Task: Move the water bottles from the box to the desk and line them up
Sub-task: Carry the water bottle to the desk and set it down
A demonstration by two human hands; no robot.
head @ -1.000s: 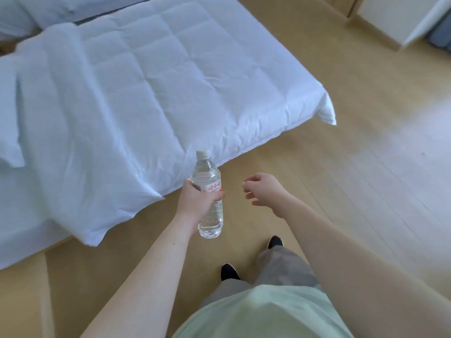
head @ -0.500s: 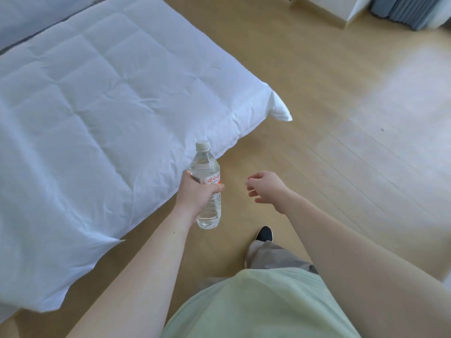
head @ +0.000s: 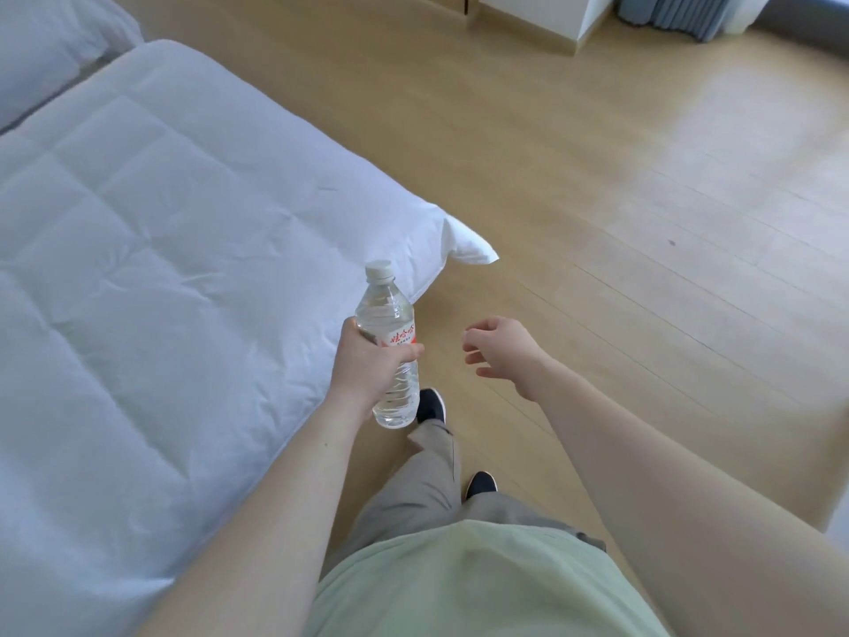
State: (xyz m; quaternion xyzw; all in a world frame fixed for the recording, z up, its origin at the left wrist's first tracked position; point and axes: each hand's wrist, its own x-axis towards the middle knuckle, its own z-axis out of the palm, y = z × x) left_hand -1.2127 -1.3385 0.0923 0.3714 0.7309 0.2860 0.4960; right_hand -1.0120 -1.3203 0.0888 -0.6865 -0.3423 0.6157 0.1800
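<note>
A white quilted bed [head: 151, 268] fills nine o'clock beside wood floor [head: 643, 223]. The left hand [head: 367, 367] grips an upright water bottle [head: 388, 314] at center; at three o'clock, the right hand [head: 503, 347] hangs loosely curled, empty.

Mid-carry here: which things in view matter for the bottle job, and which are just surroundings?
Part of the job:
- water bottle, upright, capped
- left hand, gripping the bottle
- right hand, holding nothing, fingers loosely curled

Just surroundings:
- white duvet on the bed
- wooden floor
- blue curtain

Box and desk are not in view.
</note>
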